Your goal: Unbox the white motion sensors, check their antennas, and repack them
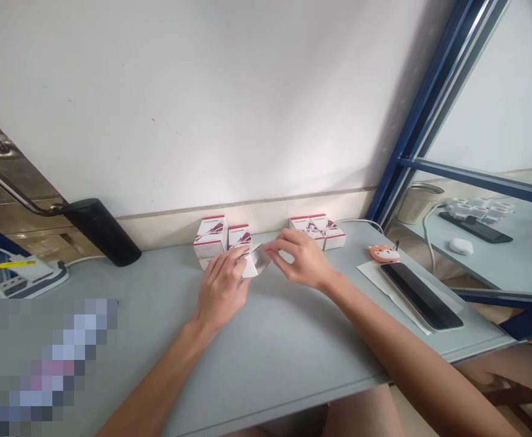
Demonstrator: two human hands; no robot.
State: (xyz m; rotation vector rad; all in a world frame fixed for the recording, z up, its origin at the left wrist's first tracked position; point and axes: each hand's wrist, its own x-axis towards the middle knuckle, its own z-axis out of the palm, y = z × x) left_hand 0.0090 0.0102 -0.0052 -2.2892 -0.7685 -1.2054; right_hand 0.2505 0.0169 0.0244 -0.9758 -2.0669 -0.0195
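A small white cardboard box (255,262), tilted with its open end toward me, is held above the desk in my left hand (222,282), whose fingers wrap around its left side. My right hand (301,258) is at the box's upper right edge, thumb and forefinger pinched on what looks like its flap. The fingers hide part of the box, and I cannot make out what is inside. Just behind my left hand stand several white boxes with red trim (211,233). More of these boxes (324,230) sit against the wall behind my right hand.
A black cylindrical bottle (104,232) leans at the back left, near a power strip (29,282). On the right lie a phone (420,295), white paper (379,274) and an orange animal-faced item (384,252). A blue-framed glass panel (488,230) borders the desk (275,352).
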